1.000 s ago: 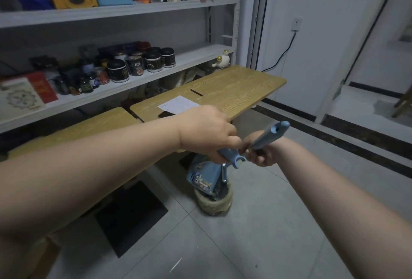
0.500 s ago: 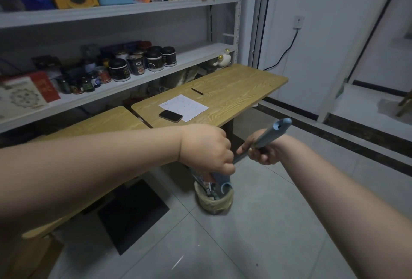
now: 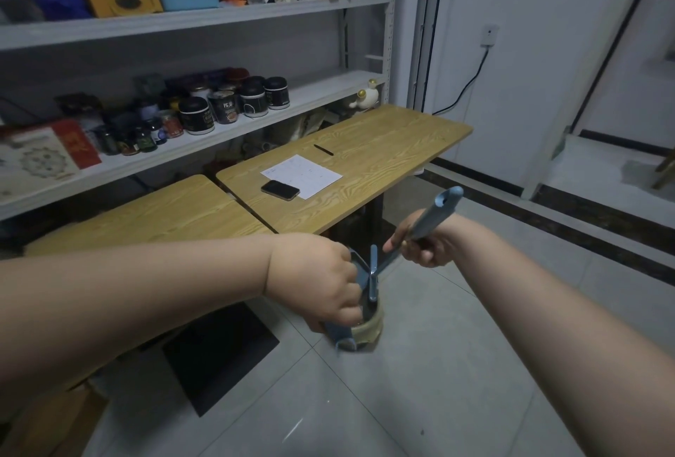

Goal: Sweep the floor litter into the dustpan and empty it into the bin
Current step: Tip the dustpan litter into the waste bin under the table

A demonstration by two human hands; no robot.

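Observation:
My left hand [image 3: 314, 281] grips the blue dustpan [image 3: 342, 336], which is held tipped right over the small round tan bin [image 3: 373, 327] on the floor beside the table leg. My right hand [image 3: 420, 246] is closed around the blue handle of the brush [image 3: 440, 210]. The handle slants down to the left, and the brush's head meets the dustpan just above the bin's mouth. My left hand hides most of the dustpan and the bin's inside. I cannot make out any litter.
Two wooden tables [image 3: 383, 149] stand behind the bin, one bearing a phone [image 3: 280, 190], a sheet of paper [image 3: 303, 173] and a pen. Shelves of jars [image 3: 226, 106] run along the back wall. A black table base [image 3: 219, 354] lies on the grey tiles at left.
Both hands have dropped toward the bin. The dustpan went from hanging above the bin down to its mouth, and the brush head came in against it.

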